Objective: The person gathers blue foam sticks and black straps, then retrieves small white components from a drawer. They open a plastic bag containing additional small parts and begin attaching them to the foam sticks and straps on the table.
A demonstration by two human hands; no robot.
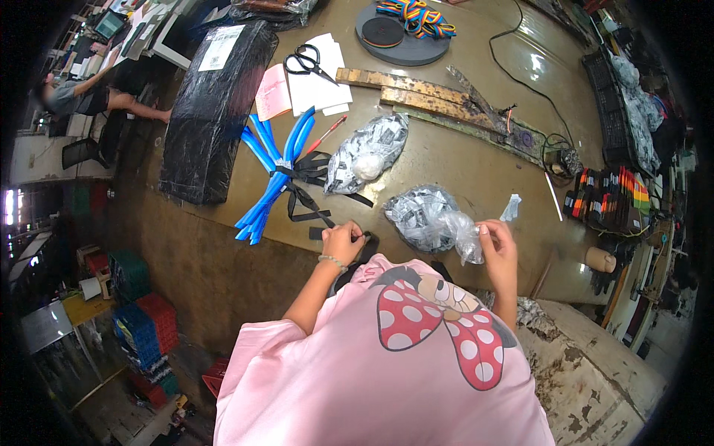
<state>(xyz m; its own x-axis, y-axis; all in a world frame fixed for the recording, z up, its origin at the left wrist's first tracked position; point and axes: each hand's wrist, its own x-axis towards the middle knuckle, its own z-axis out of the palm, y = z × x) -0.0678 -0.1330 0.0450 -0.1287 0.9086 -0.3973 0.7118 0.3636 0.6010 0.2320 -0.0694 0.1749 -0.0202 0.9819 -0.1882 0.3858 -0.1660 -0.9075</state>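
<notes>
Pinching plastic bag (430, 217): right hand (500, 247). At black strap (311, 206): left hand (342, 244), grip unclear; beyond it, 1 blue bundle (276, 189), seemingly bound, ends loose.

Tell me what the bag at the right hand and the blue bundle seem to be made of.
Bag: probably thin plastic film, clear and glossy, with crinkles that catch the light.
Blue bundle: smooth, perhaps soft plastic or fabric; pale highlights follow its curves.

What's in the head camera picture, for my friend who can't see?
A person's left hand touches a black strap and their right hand pinches a plastic bag at a table. Bundled blue strips, black scissors and a long black package lie beyond.
</notes>
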